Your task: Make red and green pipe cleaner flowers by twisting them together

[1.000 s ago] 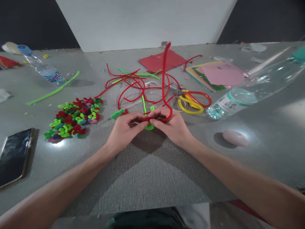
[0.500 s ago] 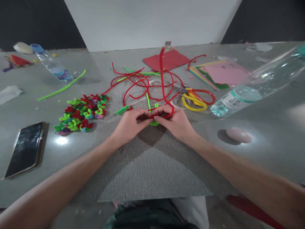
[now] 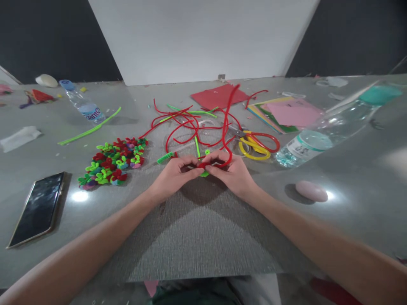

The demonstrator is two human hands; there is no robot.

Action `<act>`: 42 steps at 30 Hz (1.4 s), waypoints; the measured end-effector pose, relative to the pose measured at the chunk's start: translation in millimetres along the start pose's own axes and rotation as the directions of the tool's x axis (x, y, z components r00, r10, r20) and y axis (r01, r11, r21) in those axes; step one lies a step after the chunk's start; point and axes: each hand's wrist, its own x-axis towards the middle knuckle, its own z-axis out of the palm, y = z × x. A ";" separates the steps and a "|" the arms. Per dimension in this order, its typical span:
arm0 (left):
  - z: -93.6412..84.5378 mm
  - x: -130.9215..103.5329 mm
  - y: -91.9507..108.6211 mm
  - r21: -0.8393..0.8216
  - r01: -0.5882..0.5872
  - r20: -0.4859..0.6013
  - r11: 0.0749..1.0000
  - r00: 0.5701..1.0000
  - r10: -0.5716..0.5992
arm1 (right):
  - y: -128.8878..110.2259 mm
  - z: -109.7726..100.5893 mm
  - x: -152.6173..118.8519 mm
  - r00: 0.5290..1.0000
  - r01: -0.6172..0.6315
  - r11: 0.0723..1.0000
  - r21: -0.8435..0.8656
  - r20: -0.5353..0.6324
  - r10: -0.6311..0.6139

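- The left hand pinched the red pipe cleaner between thumb and fingers.
- The right hand gripped the same strand, fingertips nearly meeting the left's; its free end rose above the knuckles.
- That work sat low over the near middle of the grey table, a green piece showing just under the fingertips, its shape mostly hidden.
- Beyond the hands lay a tangle of red stems, with scissors just right of it.
- Left of the hands clustered small fuzzy flowers, and a phone lay nearer the table's left edge.
- A large bottle lay well right.
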 end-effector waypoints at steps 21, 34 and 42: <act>5.2 -0.2 -9.4 0.161 -0.070 -0.120 0.984 0.989 0.090 | 4.5 -0.6 0.9 0.999 -0.039 0.998 0.052 0.023 0.037; 7.8 0.2 -10.4 0.143 -0.107 -0.172 0.984 0.976 0.132 | -3.8 -2.7 -0.4 0.999 -0.030 1.000 0.007 0.012 0.030; 7.8 -3.4 -5.1 0.250 -0.151 -0.144 0.956 0.971 0.191 | -4.0 0.3 1.5 1.000 -0.021 1.000 -0.007 0.016 0.021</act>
